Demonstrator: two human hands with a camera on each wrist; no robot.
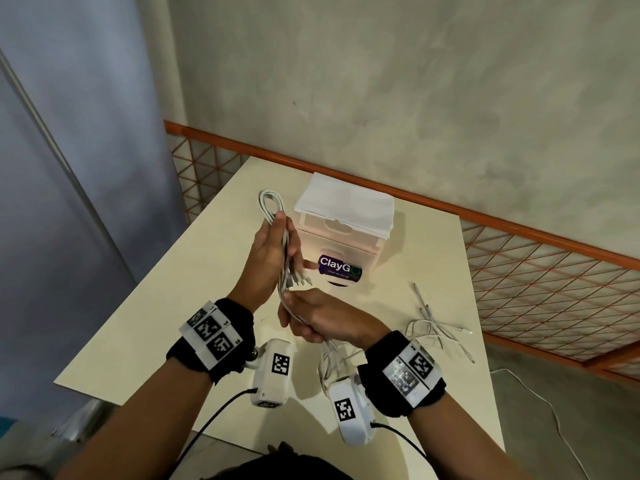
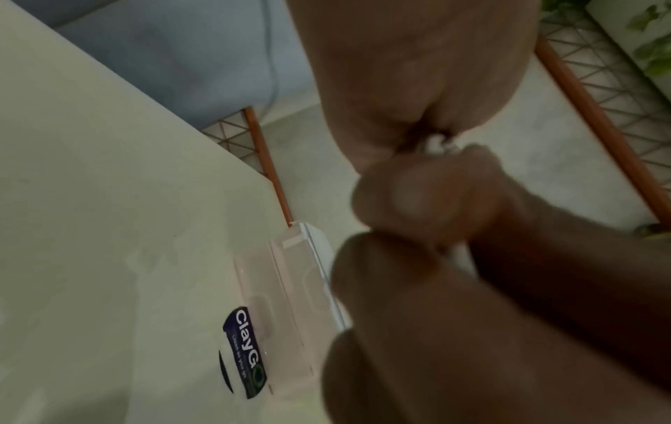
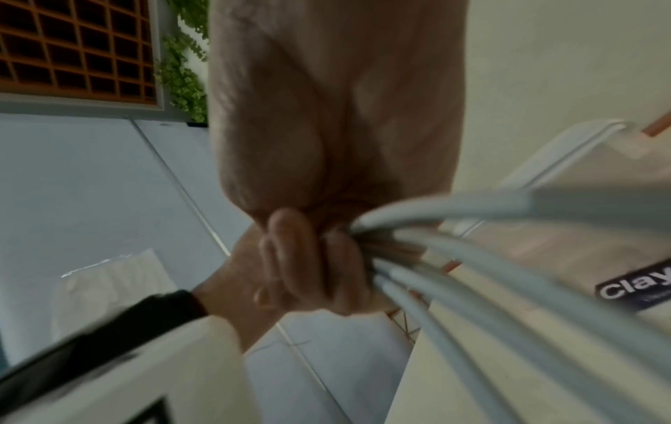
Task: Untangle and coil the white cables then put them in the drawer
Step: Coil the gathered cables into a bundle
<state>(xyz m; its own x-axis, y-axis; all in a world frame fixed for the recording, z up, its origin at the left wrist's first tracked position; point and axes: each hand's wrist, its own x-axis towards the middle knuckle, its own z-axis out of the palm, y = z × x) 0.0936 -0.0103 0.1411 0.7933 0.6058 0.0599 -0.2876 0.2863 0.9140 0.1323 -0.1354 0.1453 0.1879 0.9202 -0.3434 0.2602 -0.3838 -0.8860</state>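
A bundle of white cables (image 1: 284, 271) is held upright above the table, its looped end (image 1: 270, 202) sticking out on top and several plug ends fanning out at mid-height. My left hand (image 1: 282, 245) grips the bundle's upper part. Just below it, my right hand (image 1: 294, 318) grips the lower part, and more cable hangs under that wrist. In the right wrist view the cable strands (image 3: 472, 258) run out from between both hands. A translucent drawer box (image 1: 349, 244) with a ClayGo sticker (image 1: 341, 268) stands behind the hands, its drawers pushed in.
A loose tangle of white cables (image 1: 436, 327) lies on the cream table (image 1: 173, 306) to the right. A folded white cloth (image 1: 346, 202) covers the drawer box. An orange mesh fence (image 1: 536, 271) runs behind and right of the table. A white cord trails on the floor at right.
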